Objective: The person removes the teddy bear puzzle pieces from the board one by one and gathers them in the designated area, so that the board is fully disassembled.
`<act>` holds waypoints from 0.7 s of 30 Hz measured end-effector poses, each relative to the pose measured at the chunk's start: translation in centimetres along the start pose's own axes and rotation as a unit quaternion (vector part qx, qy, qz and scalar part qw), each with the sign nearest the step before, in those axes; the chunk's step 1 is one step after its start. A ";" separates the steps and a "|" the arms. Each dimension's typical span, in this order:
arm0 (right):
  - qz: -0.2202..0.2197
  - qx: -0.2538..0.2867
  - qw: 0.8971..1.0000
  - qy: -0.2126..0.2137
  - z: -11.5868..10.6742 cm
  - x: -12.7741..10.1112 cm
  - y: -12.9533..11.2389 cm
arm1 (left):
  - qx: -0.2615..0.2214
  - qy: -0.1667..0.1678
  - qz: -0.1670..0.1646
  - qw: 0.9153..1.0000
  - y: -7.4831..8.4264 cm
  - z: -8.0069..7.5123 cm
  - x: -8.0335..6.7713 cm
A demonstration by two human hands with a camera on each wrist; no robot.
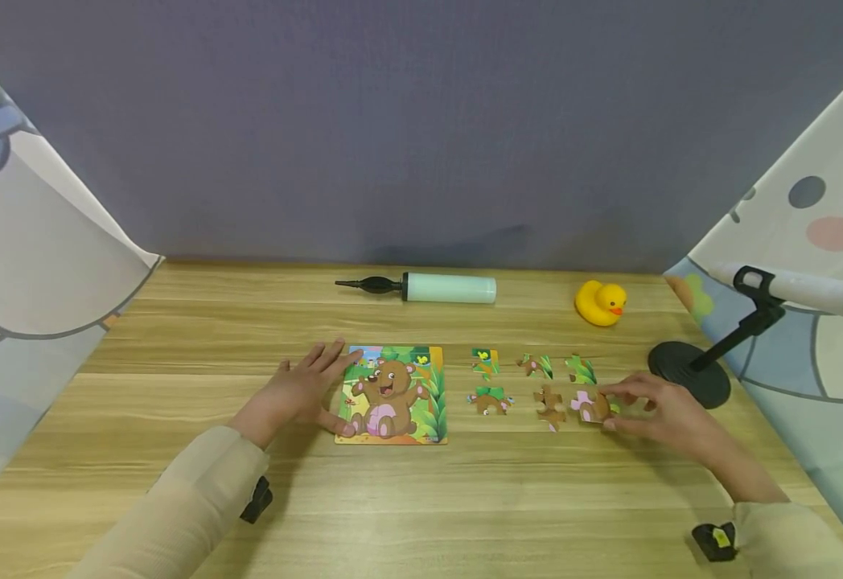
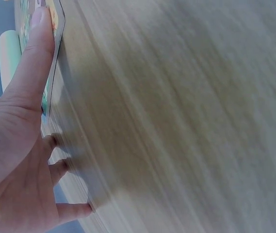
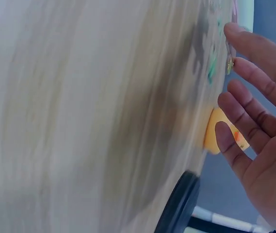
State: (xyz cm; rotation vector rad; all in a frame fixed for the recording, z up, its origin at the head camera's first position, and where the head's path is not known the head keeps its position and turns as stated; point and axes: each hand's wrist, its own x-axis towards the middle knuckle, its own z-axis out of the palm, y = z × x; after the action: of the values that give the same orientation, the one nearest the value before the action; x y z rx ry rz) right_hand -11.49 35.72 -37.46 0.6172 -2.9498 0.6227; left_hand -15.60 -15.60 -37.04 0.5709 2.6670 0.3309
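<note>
A square bear puzzle board point(image 1: 392, 398) lies flat on the table, with a brown bear sitting among green leaves. My left hand point(image 1: 302, 394) rests at its left side, fingers spread; the thumb point(image 2: 36, 58) lies along the board's edge in the left wrist view. On the right, my right hand point(image 1: 656, 410) pinches a brown-and-pink jigsaw piece point(image 1: 590, 404) between thumb and index finger, the other fingers loosely bent. Close by lie several loose pieces: a brown jigsaw piece point(image 1: 550, 406), a green leafy piece point(image 1: 581, 369) and a bear-head piece point(image 1: 490, 400) among them.
Behind the board lies a pale green hand pump point(image 1: 450, 288) with a black nozzle. A yellow rubber duck point(image 1: 599, 303) sits at the back right. Beyond my right hand stands a black round base point(image 1: 689, 374) bearing a white tube on an arm.
</note>
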 end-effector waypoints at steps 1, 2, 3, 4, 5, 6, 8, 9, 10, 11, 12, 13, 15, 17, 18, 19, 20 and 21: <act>0.002 0.004 1.000 -0.001 0.0 -0.1 0.3 | 0.000 -0.001 -0.001 1.000 0.0 0.0 0.0; 0.002 0.008 1.000 -0.003 0.1 -0.2 0.6 | -0.001 -0.002 -0.001 1.000 0.0 0.0 0.0; 0.001 0.013 1.000 -0.004 0.1 -0.3 0.9 | -0.002 -0.003 -0.002 1.000 -0.1 0.0 0.0; -0.002 0.017 1.000 -0.004 0.3 -0.3 1.2 | -0.003 -0.002 -0.002 1.000 -0.1 0.0 0.0; -0.007 0.021 1.000 -0.004 0.4 -0.3 1.4 | -0.004 -0.003 -0.002 1.000 -0.1 0.0 0.0; -0.014 0.022 1.000 -0.003 0.5 -0.4 1.6 | -0.004 -0.004 -0.003 1.000 -0.1 0.1 0.0; -0.023 0.021 1.000 -0.002 0.8 -0.3 1.9 | -0.006 -0.003 -0.002 1.000 -0.2 0.1 0.0; -0.026 0.019 0.999 -0.001 0.9 -0.3 2.1 | -0.007 -0.002 -0.001 1.000 -0.2 0.1 0.0; -0.027 0.015 1.000 0.000 0.9 -0.3 2.1 | -0.008 -0.001 0.000 1.000 -0.2 0.1 0.0; -0.025 0.012 1.000 -0.002 0.9 -0.3 2.2 | -0.008 -0.002 0.000 1.000 -0.2 0.1 0.0; -0.022 0.010 1.000 -0.006 0.9 -0.2 2.2 | -0.008 -0.002 0.000 1.000 -0.2 0.1 0.0; -0.014 0.011 1.000 -0.012 0.9 -0.2 2.2 | -0.007 -0.002 0.000 1.000 -0.2 0.1 0.0; 0.001 0.014 0.999 -0.029 0.7 -0.1 2.0 | -0.005 -0.002 -0.001 1.000 -0.1 0.1 0.0; 0.022 0.017 0.999 -0.046 0.5 0.0 1.8 | -0.004 -0.002 -0.003 1.000 0.0 0.0 0.0; 0.032 0.020 0.998 -0.053 0.4 0.1 1.6 | -0.005 -0.001 -0.002 1.000 0.0 0.0 0.0; 0.041 0.023 0.997 -0.055 0.3 0.2 1.4 | -0.006 -0.001 -0.002 1.000 0.0 0.0 -0.1; 0.045 0.025 0.997 -0.055 0.3 0.3 1.2 | -0.007 0.000 -0.002 1.000 0.1 0.0 -0.1; 0.046 0.029 0.997 -0.050 0.3 0.4 1.0 | -0.009 0.000 -0.002 1.000 0.1 0.0 -0.1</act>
State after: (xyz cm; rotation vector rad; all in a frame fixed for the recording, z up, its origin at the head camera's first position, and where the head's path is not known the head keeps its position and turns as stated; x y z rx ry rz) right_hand -12.23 36.28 -38.01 0.5348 -3.0775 0.7080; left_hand -15.52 -15.55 -36.96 0.5612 2.6621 0.3538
